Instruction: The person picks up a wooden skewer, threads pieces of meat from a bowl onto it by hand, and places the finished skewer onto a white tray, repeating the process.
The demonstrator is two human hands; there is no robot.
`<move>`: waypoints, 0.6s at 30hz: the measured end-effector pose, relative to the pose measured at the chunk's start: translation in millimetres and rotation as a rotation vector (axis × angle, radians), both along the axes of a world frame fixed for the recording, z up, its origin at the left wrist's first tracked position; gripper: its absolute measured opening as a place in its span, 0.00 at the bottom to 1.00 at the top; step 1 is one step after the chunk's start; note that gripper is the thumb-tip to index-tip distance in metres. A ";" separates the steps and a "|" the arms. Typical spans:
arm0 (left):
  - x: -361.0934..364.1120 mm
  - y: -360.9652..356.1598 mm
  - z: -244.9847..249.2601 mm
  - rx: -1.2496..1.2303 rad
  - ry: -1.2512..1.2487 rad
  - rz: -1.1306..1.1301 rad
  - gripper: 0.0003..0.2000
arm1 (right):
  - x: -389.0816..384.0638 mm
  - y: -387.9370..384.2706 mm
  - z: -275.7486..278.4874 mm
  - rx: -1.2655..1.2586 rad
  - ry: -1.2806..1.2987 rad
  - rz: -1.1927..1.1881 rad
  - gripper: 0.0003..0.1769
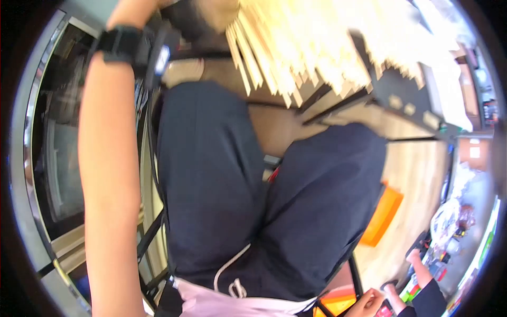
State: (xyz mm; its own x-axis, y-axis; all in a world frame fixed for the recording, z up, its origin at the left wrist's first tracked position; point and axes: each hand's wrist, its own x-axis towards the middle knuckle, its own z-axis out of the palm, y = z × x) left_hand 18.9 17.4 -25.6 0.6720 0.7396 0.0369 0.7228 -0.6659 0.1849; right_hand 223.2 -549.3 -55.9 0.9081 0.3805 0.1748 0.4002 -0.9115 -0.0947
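Note:
My left forearm stretches up the left side, with a black band [119,45] on the wrist. Of my left hand [134,10] only the part beyond the band shows; its fingers are cut off or blurred at the top edge. Many thin pale sticks [301,47] fan out at the top, their ends toward my knees, blurred and overexposed. At the bottom right, my right hand [367,304] is low beside my hip with its fingers curled, near an orange object [338,302]. What it holds, if anything, cannot be made out.
My legs in dark trousers [211,185] fill the middle. A black frame [404,100] stands beyond the right knee, and an orange box [383,216] lies on the floor. Another person's legs [420,269] and assorted bags [446,222] are at the right. A glass-fronted cabinet [63,158] is left.

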 end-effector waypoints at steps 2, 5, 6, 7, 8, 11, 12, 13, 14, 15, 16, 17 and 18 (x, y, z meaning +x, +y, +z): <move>0.7 1.9 -1.4 -0.019 -0.003 -0.002 0.14 | 8.6 25.1 31.9 -0.100 0.330 0.178 0.11; 5.6 9.4 -7.0 -0.058 0.003 -0.002 0.13 | 26.7 79.5 67.1 -0.111 0.533 0.561 0.09; 7.5 6.2 -10.4 -0.076 0.004 0.004 0.13 | 27.7 100.7 77.1 -0.095 0.590 0.584 0.09; 6.4 10.4 -12.8 -0.030 0.015 0.036 0.15 | 28.6 122.0 83.9 -0.077 0.573 0.612 0.09; 10.6 13.7 -18.0 0.015 0.028 0.068 0.17 | 28.7 142.3 90.0 -0.048 0.544 0.721 0.08; 18.6 -6.1 0.0 -0.024 0.110 0.163 0.18 | 28.6 212.4 106.9 0.118 0.435 1.085 0.07; 18.2 -6.4 -4.8 -0.034 0.077 0.246 0.19 | 27.6 243.4 101.8 0.227 0.391 1.229 0.08; 16.6 6.6 -17.2 -0.045 0.092 0.236 0.22 | 17.8 277.8 98.3 0.383 0.407 1.251 0.05; 18.0 1.7 -14.5 -0.045 0.060 0.317 0.23 | 19.8 313.0 84.2 0.461 0.507 1.265 0.06; 17.2 2.3 -14.0 -0.047 0.060 0.394 0.22 | 14.4 347.5 80.3 0.401 0.549 1.249 0.08; 17.4 4.6 -16.7 -0.057 0.062 0.467 0.21 | 14.2 387.6 61.5 0.367 0.423 1.314 0.11; 13.4 9.8 -22.8 0.034 0.169 0.353 0.16 | 3.2 416.8 49.0 0.380 0.323 1.299 0.12; 7.7 14.4 -24.9 0.125 0.280 0.236 0.13 | -5.2 443.3 32.7 0.350 0.283 1.291 0.11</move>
State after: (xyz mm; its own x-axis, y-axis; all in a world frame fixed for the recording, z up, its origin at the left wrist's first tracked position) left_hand 26.6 31.8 -50.5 0.4809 0.8765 -0.0243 0.8697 -0.4803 -0.1134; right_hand 218.0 -106.0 -23.1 -0.0360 0.9516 0.3052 0.8686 0.1808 -0.4614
